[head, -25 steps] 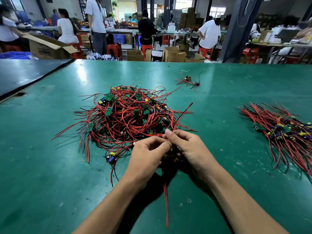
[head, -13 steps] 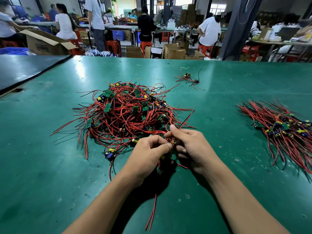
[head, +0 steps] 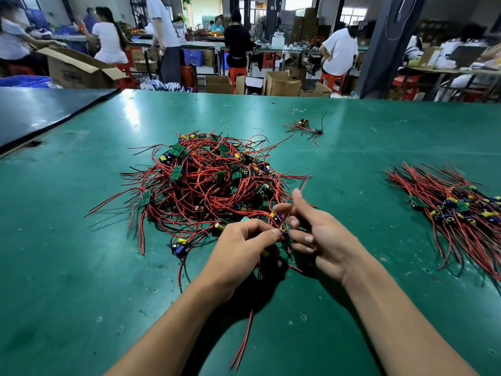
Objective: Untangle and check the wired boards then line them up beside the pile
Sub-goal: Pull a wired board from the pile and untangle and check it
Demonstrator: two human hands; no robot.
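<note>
A tangled pile of small green boards with red and black wires lies in the middle of the green table. At its near edge my left hand pinches one wired board, whose red wires trail toward me under my wrist. My right hand is beside it, index finger raised and the other fingers spread loosely next to the board, with a red wire running by the fingertip. A row of lined-up boards with wires fanned out lies at the right.
A lone wired board lies farther back on the table. A dark mat covers the far left corner. Beyond the table edge are cardboard boxes, red stools and several people at benches.
My right hand has opened up, its index finger lifting off the board. The trailing wires have swung nearer to me. My left hand keeps its pinch.
</note>
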